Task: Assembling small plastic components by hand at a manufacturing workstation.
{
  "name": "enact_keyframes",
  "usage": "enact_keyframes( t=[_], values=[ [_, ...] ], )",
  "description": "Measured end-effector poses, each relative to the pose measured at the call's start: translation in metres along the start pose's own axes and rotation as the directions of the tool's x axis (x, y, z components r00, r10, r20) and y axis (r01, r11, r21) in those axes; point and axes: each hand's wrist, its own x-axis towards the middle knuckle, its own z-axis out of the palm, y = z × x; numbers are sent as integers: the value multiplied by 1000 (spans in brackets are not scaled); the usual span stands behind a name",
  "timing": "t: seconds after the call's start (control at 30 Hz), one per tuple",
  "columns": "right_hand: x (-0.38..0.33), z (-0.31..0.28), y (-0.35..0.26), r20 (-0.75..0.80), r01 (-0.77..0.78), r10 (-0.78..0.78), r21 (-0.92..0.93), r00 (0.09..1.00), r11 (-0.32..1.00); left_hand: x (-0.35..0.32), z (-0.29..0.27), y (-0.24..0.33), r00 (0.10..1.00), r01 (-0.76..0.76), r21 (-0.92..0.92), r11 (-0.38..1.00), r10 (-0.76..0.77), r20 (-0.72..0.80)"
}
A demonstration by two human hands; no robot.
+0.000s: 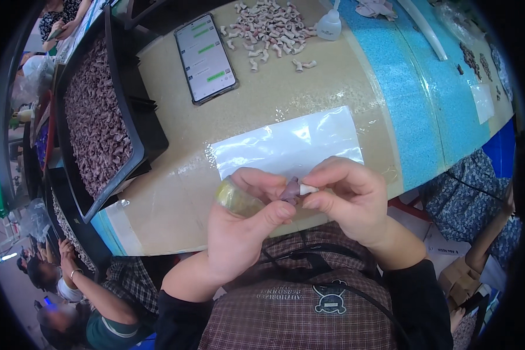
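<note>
From here I cannot make out what the small mauve piece (pixel 290 190) is; my left hand (pixel 245 224) and right hand (pixel 347 201) cover most of it, and only its white tip shows. The little yellowish clear bottle (pixel 238 199) sits half buried in my left palm, its cap out of sight. On the far worktop (pixel 309 93) the pale pink bits (pixel 271 29) are too small to tell apart. The long black tray of mauve pieces (pixel 96 116) runs off under the dark rim at far left. The phone screen (pixel 206 57) is too fine to read.
</note>
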Motion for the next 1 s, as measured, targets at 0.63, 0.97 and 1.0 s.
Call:
enact_keyframes(
  t=[0.63, 0.97, 1.0],
  values=[
    [-31, -21, -20, -78, 419, -452, -259, 889, 870, -1, 30, -12, 901, -432, 580, 691, 302, 311],
    [-64, -38, -62, -11, 632, -824, -636, 566, 443, 5, 95, 0, 978, -176, 391, 903, 115, 174],
    [-68, -36, -65, 8, 619, -858, -695, 513, 364, 4, 98, 3, 980, -160, 416, 895, 92, 178]
  ],
)
